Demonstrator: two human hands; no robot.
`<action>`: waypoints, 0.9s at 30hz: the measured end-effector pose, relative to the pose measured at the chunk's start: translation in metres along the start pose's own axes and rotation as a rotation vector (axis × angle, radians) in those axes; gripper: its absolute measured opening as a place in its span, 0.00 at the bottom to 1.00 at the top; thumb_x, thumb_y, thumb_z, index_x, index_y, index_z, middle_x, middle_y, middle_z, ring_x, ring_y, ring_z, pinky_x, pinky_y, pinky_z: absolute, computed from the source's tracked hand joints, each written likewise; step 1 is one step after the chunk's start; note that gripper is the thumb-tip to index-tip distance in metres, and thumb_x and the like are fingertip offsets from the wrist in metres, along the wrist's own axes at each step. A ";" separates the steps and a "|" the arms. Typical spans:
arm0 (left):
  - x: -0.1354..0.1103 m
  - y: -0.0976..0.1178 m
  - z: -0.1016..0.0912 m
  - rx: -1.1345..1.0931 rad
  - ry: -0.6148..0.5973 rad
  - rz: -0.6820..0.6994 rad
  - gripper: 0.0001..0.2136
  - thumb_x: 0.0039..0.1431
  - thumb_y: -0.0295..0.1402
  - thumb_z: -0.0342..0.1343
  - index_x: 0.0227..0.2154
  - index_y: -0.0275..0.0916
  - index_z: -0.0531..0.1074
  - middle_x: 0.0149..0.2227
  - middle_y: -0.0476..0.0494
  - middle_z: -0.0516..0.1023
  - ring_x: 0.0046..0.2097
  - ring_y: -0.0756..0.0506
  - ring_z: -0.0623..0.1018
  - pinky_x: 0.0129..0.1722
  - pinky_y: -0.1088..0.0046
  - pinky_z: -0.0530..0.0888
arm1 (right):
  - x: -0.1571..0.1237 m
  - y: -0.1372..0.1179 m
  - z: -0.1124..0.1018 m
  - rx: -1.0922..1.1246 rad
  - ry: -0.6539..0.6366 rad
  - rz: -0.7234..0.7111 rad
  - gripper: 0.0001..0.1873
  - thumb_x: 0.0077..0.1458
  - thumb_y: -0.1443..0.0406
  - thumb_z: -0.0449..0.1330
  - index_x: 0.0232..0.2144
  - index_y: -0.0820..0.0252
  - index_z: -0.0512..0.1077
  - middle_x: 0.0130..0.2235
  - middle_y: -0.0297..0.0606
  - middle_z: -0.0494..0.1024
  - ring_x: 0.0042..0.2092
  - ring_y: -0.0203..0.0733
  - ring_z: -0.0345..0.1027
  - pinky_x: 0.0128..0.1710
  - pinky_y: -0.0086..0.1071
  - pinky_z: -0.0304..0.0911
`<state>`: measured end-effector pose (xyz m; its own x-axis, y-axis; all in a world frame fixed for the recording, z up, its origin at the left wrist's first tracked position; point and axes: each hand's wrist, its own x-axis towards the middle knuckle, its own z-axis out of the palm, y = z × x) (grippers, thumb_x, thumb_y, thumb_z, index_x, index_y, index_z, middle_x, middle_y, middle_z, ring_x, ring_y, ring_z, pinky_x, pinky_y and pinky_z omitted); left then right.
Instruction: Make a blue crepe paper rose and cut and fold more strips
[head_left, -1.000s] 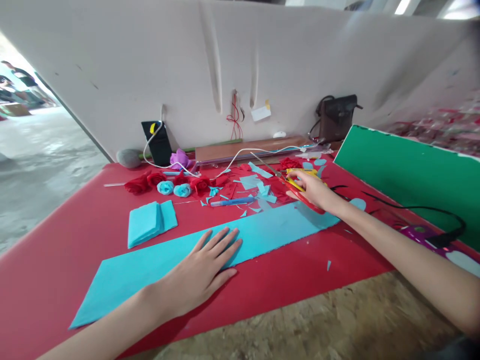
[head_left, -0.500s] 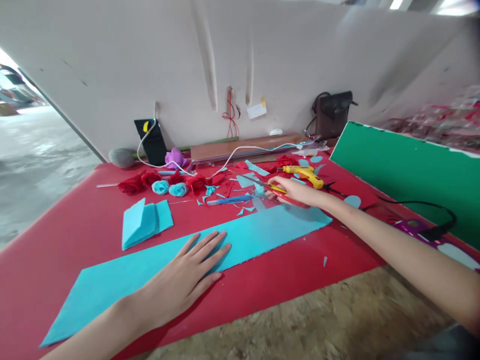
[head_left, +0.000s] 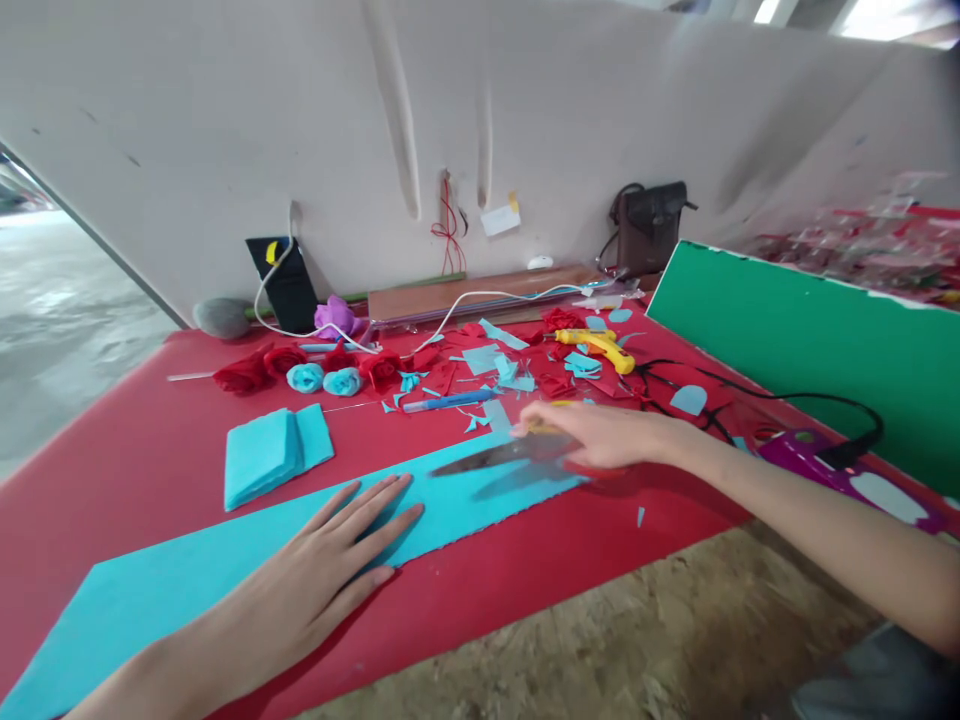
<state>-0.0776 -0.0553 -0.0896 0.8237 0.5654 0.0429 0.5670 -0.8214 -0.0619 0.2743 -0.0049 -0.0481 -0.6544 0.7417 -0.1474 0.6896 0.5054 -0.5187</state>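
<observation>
A long strip of light blue crepe paper [head_left: 202, 560] lies slantwise across the red table covering. My left hand [head_left: 337, 555] rests flat on it, fingers spread. Over the strip's right end, my right hand [head_left: 581, 435] grips a pair of scissors [head_left: 484, 458] with yellow and red handles; the blades point left and look blurred. A folded stack of the same blue paper [head_left: 262, 458] sits behind the strip. Farther back are a blue pen [head_left: 448, 401], blue paper roses [head_left: 341, 381] and red paper roses [head_left: 244, 371].
Paper scraps [head_left: 487, 360] litter the table's middle. A yellow glue gun [head_left: 598, 345] lies behind my right hand, with black cords near it. A green board [head_left: 810, 350] leans at the right beside a purple object [head_left: 840, 475]. A black phone-like slab [head_left: 289, 295] leans on the wall.
The scissors have come nearer, from above the scraps to over the blue strip. My left hand and the strip have shifted left and toward me. The folded stack lies flatter.
</observation>
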 end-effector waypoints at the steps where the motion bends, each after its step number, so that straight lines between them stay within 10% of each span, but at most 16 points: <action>1: -0.003 -0.002 0.000 0.006 -0.009 0.001 0.27 0.63 0.37 0.45 0.62 0.51 0.41 0.64 0.51 0.46 0.63 0.42 0.54 0.59 0.62 0.61 | 0.001 0.007 -0.002 0.006 0.036 0.021 0.26 0.43 0.73 0.55 0.46 0.54 0.62 0.49 0.42 0.70 0.48 0.46 0.65 0.42 0.32 0.59; 12: 0.026 0.016 -0.037 -0.199 0.054 0.065 0.16 0.64 0.30 0.39 0.49 0.47 0.66 0.53 0.51 0.69 0.53 0.47 0.70 0.51 0.71 0.70 | 0.004 0.026 -0.003 0.383 0.350 0.055 0.15 0.47 0.68 0.53 0.38 0.56 0.54 0.36 0.39 0.76 0.43 0.41 0.69 0.43 0.35 0.61; 18: 0.085 0.026 -0.029 -0.168 -0.106 0.273 0.17 0.64 0.27 0.37 0.52 0.42 0.63 0.56 0.47 0.66 0.49 0.47 0.72 0.49 0.70 0.71 | -0.001 0.018 0.022 0.604 0.408 0.144 0.11 0.46 0.66 0.51 0.32 0.56 0.52 0.17 0.25 0.68 0.20 0.35 0.63 0.23 0.29 0.58; 24: 0.122 -0.004 -0.012 0.003 0.016 0.056 0.20 0.65 0.36 0.37 0.56 0.36 0.59 0.59 0.38 0.62 0.56 0.39 0.66 0.54 0.57 0.65 | -0.005 0.009 0.035 0.728 0.488 0.161 0.12 0.44 0.67 0.53 0.34 0.57 0.56 0.21 0.22 0.60 0.20 0.29 0.53 0.21 0.25 0.50; 27: 0.135 0.005 -0.012 -0.057 0.016 0.208 0.21 0.66 0.37 0.34 0.60 0.40 0.52 0.62 0.44 0.56 0.61 0.43 0.59 0.59 0.60 0.57 | -0.006 0.008 0.036 0.803 0.516 0.155 0.15 0.42 0.68 0.56 0.35 0.57 0.57 0.22 0.23 0.61 0.22 0.28 0.52 0.22 0.25 0.49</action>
<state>0.0365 0.0165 -0.0725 0.9227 0.3822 0.0513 0.3833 -0.9235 -0.0147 0.2720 -0.0214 -0.0817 -0.2247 0.9741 0.0263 0.2139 0.0757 -0.9739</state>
